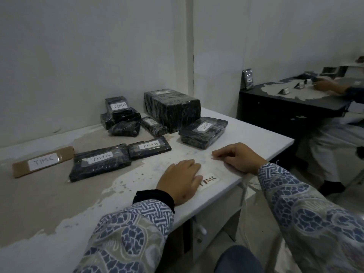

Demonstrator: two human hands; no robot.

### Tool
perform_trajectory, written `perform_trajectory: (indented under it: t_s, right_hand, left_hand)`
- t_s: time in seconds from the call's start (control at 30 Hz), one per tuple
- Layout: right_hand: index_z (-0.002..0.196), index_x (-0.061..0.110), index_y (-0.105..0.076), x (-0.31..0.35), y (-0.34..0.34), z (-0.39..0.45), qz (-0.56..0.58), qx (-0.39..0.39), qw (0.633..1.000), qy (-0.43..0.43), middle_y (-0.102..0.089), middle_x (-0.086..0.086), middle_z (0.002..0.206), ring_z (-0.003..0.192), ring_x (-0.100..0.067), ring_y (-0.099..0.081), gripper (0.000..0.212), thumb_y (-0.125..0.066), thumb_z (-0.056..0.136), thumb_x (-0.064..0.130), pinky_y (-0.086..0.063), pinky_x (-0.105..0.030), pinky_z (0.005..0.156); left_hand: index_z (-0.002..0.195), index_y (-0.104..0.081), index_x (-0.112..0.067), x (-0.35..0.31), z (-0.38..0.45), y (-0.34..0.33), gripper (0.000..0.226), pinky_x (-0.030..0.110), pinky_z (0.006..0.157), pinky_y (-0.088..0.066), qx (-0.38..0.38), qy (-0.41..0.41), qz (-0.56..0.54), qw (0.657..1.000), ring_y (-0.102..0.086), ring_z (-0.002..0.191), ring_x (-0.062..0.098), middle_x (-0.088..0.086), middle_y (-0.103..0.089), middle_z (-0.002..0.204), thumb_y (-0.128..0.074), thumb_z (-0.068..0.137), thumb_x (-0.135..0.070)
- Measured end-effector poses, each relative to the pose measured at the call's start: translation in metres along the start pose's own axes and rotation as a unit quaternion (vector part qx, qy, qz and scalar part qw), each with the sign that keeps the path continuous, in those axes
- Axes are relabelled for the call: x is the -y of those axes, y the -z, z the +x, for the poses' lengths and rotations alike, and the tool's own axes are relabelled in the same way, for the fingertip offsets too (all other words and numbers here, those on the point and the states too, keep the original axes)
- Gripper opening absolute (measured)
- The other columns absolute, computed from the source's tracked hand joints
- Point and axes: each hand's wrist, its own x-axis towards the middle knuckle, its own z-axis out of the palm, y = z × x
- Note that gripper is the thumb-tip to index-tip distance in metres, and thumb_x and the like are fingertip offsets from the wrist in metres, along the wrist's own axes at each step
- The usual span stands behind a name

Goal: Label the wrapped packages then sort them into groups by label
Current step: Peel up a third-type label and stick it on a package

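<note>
Several black wrapped packages lie on the white table (256, 134). A brown flat package (42, 161) at the left reads TIM C. Beside it lie a TIM A package (100, 161) and a TIM B package (149, 147). Another TIM B package (202, 133) sits right of them, in front of a big black block (172, 110). A pile at the back has a TIM A package (118, 106) on top. A loose TIM C label (208, 181) lies on the table under the fingertips of my left hand (180, 181). My right hand (239, 157) rests curled on the table, fingertips down.
The table's front and right edges are close to my hands. A black desk (285, 107) stands at the right, where another person's hand (329, 86) works among small objects. The wall runs close behind the packages.
</note>
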Motion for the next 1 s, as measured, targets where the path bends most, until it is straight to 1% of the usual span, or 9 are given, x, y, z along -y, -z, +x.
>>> perform_trajectory:
  t_s: [0.1,0.2,0.3,0.37,0.63,0.73,0.83,0.93,1.0]
  right_hand:
    - [0.102,0.006,-0.070,-0.003,0.002,-0.006,0.067,-0.030,0.997,-0.007,-0.067,-0.005,0.117,0.083,0.000,-0.067,0.028,-0.059,0.081,-0.008,-0.045,0.000,0.077]
    - [0.095,0.014,-0.073,0.000,-0.001,-0.009,0.053,-0.065,0.996,0.008,-0.065,0.005,0.117,0.082,-0.013,-0.068,0.018,-0.072,0.078,0.010,-0.050,-0.013,0.078]
    - [0.091,0.015,-0.076,0.004,-0.005,-0.013,0.014,-0.039,0.998,0.042,-0.064,0.003,0.118,0.092,-0.005,-0.061,0.013,-0.069,0.080,0.014,-0.042,-0.005,0.079]
    - [0.088,0.014,-0.076,0.006,-0.007,-0.015,-0.001,-0.021,0.999,0.047,-0.065,0.002,0.118,0.098,-0.004,-0.058,0.012,-0.068,0.080,0.013,-0.040,-0.008,0.081]
    - [0.082,0.014,-0.076,0.002,-0.003,-0.015,0.019,-0.005,0.999,0.027,-0.068,0.003,0.110,0.090,0.006,-0.058,0.006,-0.072,0.078,0.013,-0.038,0.004,0.078]
    - [0.076,0.015,-0.073,0.005,-0.005,-0.015,0.006,-0.009,0.999,0.034,-0.068,0.001,0.110,0.091,0.000,-0.060,0.006,-0.069,0.080,0.013,-0.039,0.003,0.075]
    - [0.078,0.017,-0.066,0.007,-0.011,-0.015,-0.053,-0.010,0.997,0.054,-0.064,0.000,0.114,0.091,-0.009,-0.057,0.009,-0.062,0.086,0.016,-0.040,-0.004,0.071]
    - [0.091,0.008,-0.065,0.006,-0.014,-0.013,-0.098,0.016,0.993,0.065,-0.057,-0.002,0.115,0.094,-0.010,-0.051,0.016,-0.054,0.091,0.018,-0.037,-0.015,0.081]
    - [0.093,0.008,-0.064,0.006,-0.012,-0.014,-0.092,0.024,0.994,0.057,-0.056,-0.003,0.114,0.095,-0.012,-0.051,0.016,-0.052,0.092,0.019,-0.038,-0.020,0.085]
  left_hand:
    - [0.146,-0.026,-0.023,-0.004,-0.001,-0.003,0.047,0.038,0.118,-0.011,0.021,0.000,-0.012,1.000,-0.017,0.144,0.014,-0.003,-0.021,0.157,-0.027,0.100,-0.035]
    - [0.145,-0.029,-0.026,0.000,0.002,-0.002,0.045,0.038,0.118,-0.012,0.018,0.001,-0.033,0.999,-0.019,0.143,0.012,-0.005,-0.023,0.156,-0.028,0.100,-0.032]
    - [0.143,-0.034,-0.027,0.001,0.004,0.000,0.044,0.035,0.116,-0.015,0.000,-0.001,-0.045,0.999,-0.023,0.141,0.012,-0.006,-0.027,0.154,-0.032,0.099,-0.031]
    - [0.142,-0.035,-0.027,0.001,0.003,0.000,0.043,0.032,0.114,-0.015,-0.004,-0.001,-0.051,0.999,-0.024,0.141,0.011,-0.006,-0.029,0.154,-0.034,0.099,-0.031]
    - [0.141,-0.037,-0.028,0.000,0.001,0.001,0.042,0.029,0.112,-0.014,-0.004,0.004,-0.068,0.998,-0.025,0.140,0.011,-0.007,-0.030,0.153,-0.035,0.099,-0.031]
    - [0.141,-0.038,-0.028,0.000,0.000,0.001,0.042,0.029,0.112,-0.014,-0.005,0.005,-0.072,0.997,-0.025,0.140,0.010,-0.007,-0.030,0.153,-0.036,0.099,-0.031]
    - [0.140,-0.039,-0.028,0.001,0.000,0.001,0.042,0.028,0.112,-0.015,-0.008,0.006,-0.076,0.997,-0.026,0.140,0.010,-0.008,-0.031,0.153,-0.037,0.098,-0.031]
    - [0.139,-0.040,-0.027,0.000,-0.001,0.001,0.041,0.028,0.112,-0.015,-0.011,0.007,-0.080,0.997,-0.027,0.139,0.010,-0.008,-0.032,0.152,-0.038,0.098,-0.031]
    - [0.140,-0.040,-0.026,0.000,-0.001,0.001,0.041,0.029,0.112,-0.016,-0.010,0.006,-0.079,0.997,-0.027,0.139,0.011,-0.007,-0.032,0.152,-0.037,0.099,-0.031]
